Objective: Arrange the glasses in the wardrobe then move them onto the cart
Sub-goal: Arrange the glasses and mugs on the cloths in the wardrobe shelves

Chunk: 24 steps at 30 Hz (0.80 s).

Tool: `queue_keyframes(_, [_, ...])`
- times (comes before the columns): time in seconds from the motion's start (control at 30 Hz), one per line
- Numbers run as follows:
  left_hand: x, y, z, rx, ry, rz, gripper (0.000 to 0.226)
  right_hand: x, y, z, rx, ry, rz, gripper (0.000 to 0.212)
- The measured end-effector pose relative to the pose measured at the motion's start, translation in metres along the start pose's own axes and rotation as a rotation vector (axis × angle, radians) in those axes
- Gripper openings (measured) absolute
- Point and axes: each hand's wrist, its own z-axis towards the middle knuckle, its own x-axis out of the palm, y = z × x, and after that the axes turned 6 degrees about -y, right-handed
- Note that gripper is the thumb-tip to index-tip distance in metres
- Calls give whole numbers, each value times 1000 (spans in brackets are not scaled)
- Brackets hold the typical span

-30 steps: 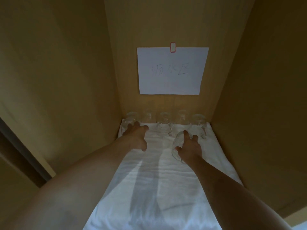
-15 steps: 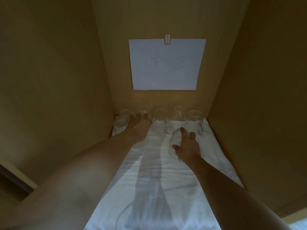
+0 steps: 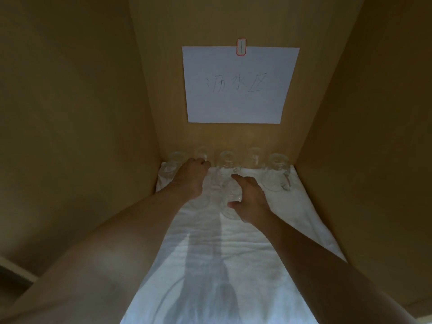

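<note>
Gripping clear glass (image 3: 230, 199), right hand (image 3: 251, 201) now further left than half second ago, near shelf centre on white cloth (image 3: 233, 265); left hand (image 3: 191, 177) curled over second glass (image 3: 202, 195), pulled forward out of back row (image 3: 277, 170); paper sign (image 3: 238, 85) on rear panel; wardrobe walls (image 3: 93, 113) tight both sides, cloth open toward front

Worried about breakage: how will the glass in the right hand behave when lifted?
The glass looks clear and thin, so probably fragile and smooth in the right hand. Set back on the soft, wrinkled white cloth, it might tip.
</note>
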Motion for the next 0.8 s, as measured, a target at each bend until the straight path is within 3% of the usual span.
queue_keyframes(0.3, [7,2,-3,-12,-68,-156,55,18,14,32,41,-13,73,92])
queue_keyframes(0.63, [13,3,-3,-28,-102,-159,66,20,12,34,18,28,29,89])
queue_keyframes(0.8, [14,4,-6,18,-98,-112,71,11,13,23,42,61,-67,100])
